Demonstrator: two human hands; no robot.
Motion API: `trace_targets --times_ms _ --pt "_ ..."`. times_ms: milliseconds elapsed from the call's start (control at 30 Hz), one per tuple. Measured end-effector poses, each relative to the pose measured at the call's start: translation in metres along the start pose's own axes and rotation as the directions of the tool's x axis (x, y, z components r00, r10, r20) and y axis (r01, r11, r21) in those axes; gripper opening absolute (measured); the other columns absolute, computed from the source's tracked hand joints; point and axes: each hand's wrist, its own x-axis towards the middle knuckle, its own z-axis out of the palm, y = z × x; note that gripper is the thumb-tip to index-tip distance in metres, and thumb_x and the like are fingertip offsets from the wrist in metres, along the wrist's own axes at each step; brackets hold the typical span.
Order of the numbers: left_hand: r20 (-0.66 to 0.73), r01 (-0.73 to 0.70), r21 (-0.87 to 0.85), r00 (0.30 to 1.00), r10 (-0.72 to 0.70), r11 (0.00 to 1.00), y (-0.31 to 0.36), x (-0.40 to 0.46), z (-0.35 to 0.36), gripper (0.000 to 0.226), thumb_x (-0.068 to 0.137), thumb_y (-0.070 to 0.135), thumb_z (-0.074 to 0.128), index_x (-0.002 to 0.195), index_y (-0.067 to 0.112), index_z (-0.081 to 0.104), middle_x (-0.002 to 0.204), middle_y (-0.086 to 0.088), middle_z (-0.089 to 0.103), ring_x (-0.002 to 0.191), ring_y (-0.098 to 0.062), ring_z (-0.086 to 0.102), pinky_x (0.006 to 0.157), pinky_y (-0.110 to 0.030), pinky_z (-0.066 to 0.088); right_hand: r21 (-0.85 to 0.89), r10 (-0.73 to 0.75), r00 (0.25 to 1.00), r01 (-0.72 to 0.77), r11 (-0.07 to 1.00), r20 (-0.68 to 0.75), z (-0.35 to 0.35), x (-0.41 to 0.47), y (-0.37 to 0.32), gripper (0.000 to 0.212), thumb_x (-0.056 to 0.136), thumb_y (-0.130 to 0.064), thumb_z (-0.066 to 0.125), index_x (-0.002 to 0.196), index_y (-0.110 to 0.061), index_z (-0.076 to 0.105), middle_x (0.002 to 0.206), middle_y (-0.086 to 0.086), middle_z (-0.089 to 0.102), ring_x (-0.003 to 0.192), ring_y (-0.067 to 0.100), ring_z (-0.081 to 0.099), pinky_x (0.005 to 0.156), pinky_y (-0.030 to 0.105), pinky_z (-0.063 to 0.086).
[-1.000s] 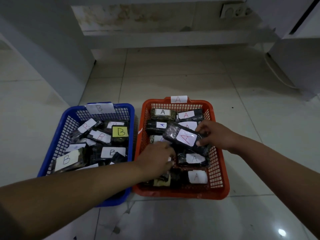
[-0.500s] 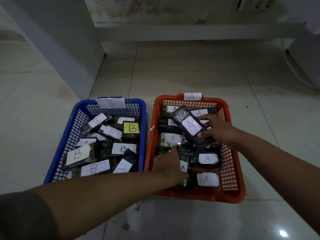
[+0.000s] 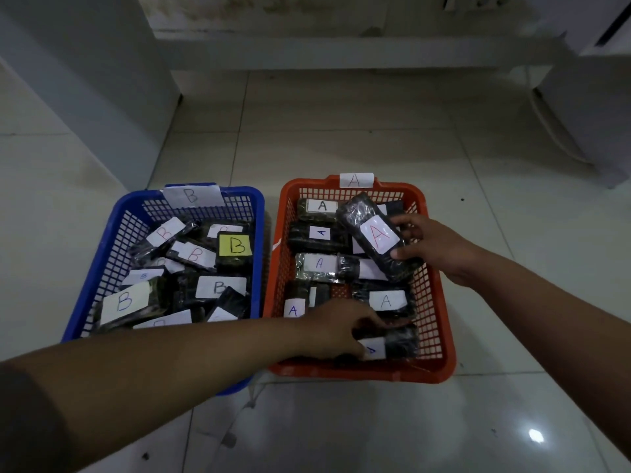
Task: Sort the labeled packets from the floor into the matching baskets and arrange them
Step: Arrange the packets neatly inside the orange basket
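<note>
Inside orange mesh basket (image 3: 433,302): right hand (image 3: 432,247) fingers grip crinkly A packet (image 3: 372,238); left hand (image 3: 336,331) pinches another packet (image 3: 392,344).

Pale glossy floor tiles (image 3: 341,131) are spreading across the room, with a bright light glare (image 3: 535,435) shining at the lower right. A grey-white wall corner (image 3: 85,80) is jutting in at the left. A low ledge (image 3: 341,52) is running along the stained back wall (image 3: 273,11). A white cable (image 3: 549,131) is curving beside a white cabinet (image 3: 594,114) at the right.
</note>
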Motion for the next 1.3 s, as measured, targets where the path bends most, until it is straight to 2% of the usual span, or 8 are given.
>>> trace_targets --times_ms 267,433,533,767,900,1000,1200,1300 --pt "-0.056 -0.095 -0.01 0.994 0.094 0.995 0.011 0.016 0.018 0.048 0.085 0.027 0.068 0.13 0.017 0.055 0.129 -0.003 0.059 0.116 -0.015 0.053 0.1 -0.029 0.042 -0.001 -0.002 1.0 0.002 1.0 0.025 -0.003 -0.008 0.004 0.05 0.079 0.004 0.064 0.114 -0.029 0.052 0.102 0.0 0.064 0.092 0.016 0.062 0.069 0.028 0.049" --pt "-0.131 -0.076 0.483 0.979 0.158 0.872 -0.031 -0.007 -0.043 0.033 0.091 0.013 0.055 0.121 0.022 0.061 0.118 0.0 0.063 0.109 -0.015 0.057 0.095 -0.032 0.045 0.039 0.027 0.999 -0.029 0.999 0.048 -0.001 -0.01 0.009 0.05 0.078 0.008 0.063 0.116 -0.023 0.052 0.103 0.004 0.066 0.089 0.015 0.064 0.067 0.026 0.049" --pt "-0.039 0.01 0.734 0.999 0.027 0.679 -0.055 -0.015 -0.083 0.041 0.089 0.019 0.058 0.127 0.033 0.054 0.131 0.006 0.054 0.126 -0.016 0.042 0.107 -0.038 0.028 0.009 0.031 0.998 -0.031 0.999 0.059 0.003 -0.008 0.008 0.052 0.079 0.007 0.063 0.12 -0.021 0.051 0.103 0.004 0.067 0.09 0.015 0.064 0.068 0.026 0.05" --pt "0.092 0.07 0.811 0.965 -0.244 0.581 -0.045 -0.005 -0.059 0.074 0.085 0.059 0.053 0.146 0.026 0.026 0.154 -0.006 0.024 0.142 -0.03 0.008 0.113 -0.047 0.0 -0.04 0.013 0.997 -0.01 0.999 0.082 0.011 -0.008 0.01 0.048 0.079 0.005 0.064 0.117 -0.022 0.053 0.106 0.005 0.068 0.096 0.018 0.065 0.08 0.033 0.052" --pt "0.099 0.128 0.648 0.963 -0.25 0.751 -0.044 0.003 -0.069 0.083 0.077 0.052 0.068 0.141 0.019 0.027 0.137 -0.008 0.044 0.129 -0.027 0.035 0.108 -0.04 0.021 -0.1 0.04 0.998 -0.036 0.994 0.044 0.006 -0.012 0.014 0.043 0.078 0.002 0.066 0.113 -0.022 0.055 0.105 0.004 0.065 0.093 0.019 0.064 0.077 0.032 0.051" --pt "0.073 0.143 0.366 0.981 -0.181 0.92 -0.041 0.003 -0.087 0.059 0.075 0.03 0.076 0.124 0.019 0.045 0.121 -0.001 0.053 0.108 -0.02 0.051 0.09 -0.034 0.044 -0.262 0.046 0.998 -0.034 0.965 0.042 0.001 -0.015 0.013 0.041 0.076 0.001 0.069 0.11 -0.019 0.057 0.105 0.002 0.062 0.095 0.019 0.06 0.068 0.026 0.048" --pt "-0.193 0.182 0.013 0.965 -0.176 0.983 -0.038 -0.003 -0.124 0.037 0.081 0.022 0.071 0.114 0.018 0.053 0.108 0.006 0.055 0.107 -0.016 0.053 0.076 -0.023 0.042 -0.293 0.013 0.998 -0.028 0.956 -0.053 -0.009 -0.012 0.009 0.038 0.074 -0.002 0.071 0.105 -0.019 0.057 0.104 0.004 0.063 0.088 0.018 0.061 0.062 0.026 0.047" --pt "-0.305 0.175 -0.039 0.935 -0.179 0.984 -0.042 0.0 -0.134 0.039 0.082 0.021 0.07 0.119 0.02 0.056 0.121 0.002 0.055 0.114 -0.016 0.05 0.084 -0.025 0.038 -0.215 -0.012 0.988 -0.022 0.976 -0.153 -0.009 -0.006 0.01 0.036 0.076 -0.005 0.072 0.105 -0.017 0.055 0.104 0.007 0.062 0.089 0.022 0.061 0.067 0.032 0.05"
